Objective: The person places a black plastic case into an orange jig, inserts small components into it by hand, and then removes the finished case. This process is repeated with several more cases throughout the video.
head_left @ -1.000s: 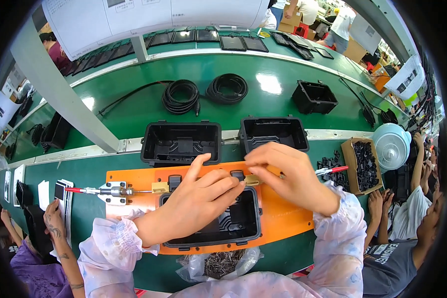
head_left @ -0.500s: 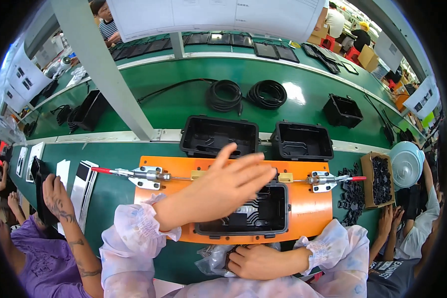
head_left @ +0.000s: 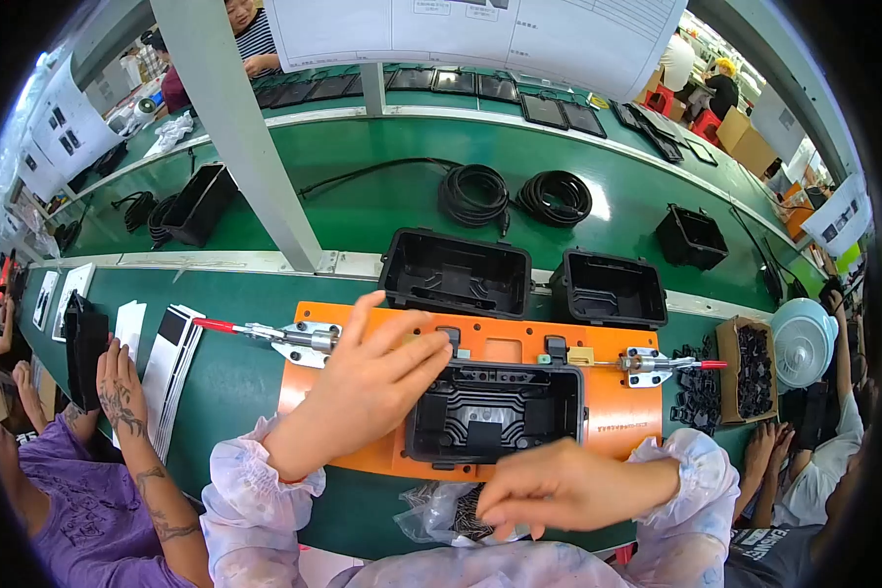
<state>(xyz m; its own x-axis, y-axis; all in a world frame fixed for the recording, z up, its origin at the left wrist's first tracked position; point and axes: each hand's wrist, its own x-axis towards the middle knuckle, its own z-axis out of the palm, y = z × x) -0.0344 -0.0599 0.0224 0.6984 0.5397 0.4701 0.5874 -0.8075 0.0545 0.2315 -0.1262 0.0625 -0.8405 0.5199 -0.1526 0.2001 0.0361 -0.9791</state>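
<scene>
A black plastic box [head_left: 497, 459] lies open side up on an orange fixture plate [head_left: 622, 416]. My left hand [head_left: 367, 384] is over the plate's left part, fingers stretched out, fingertips by a black latch piece [head_left: 449, 339] at the box's far left corner; whether they touch it is unclear. A second black latch piece [head_left: 556, 349] sits at the far right corner. My right hand [head_left: 563, 480] is at the box's near edge, above a clear plastic bag [head_left: 431, 517] of small metal screws [head_left: 472, 512]. Its fingers are curled together and slightly blurred; anything in them is hidden.
Red-handled toggle clamps [head_left: 647, 367] flank the plate. Two black boxes [head_left: 456, 269] stand behind it, with coiled black cables [head_left: 475, 196] farther back. At right are a carton [head_left: 730, 367] of black parts and a fan [head_left: 804, 338]. Co-workers' arms [head_left: 147, 451] are at both sides.
My left hand has moved left off the box, uncovering its inside. My right hand has risen from the screw bag and moved right. The whole view has shifted a little.
</scene>
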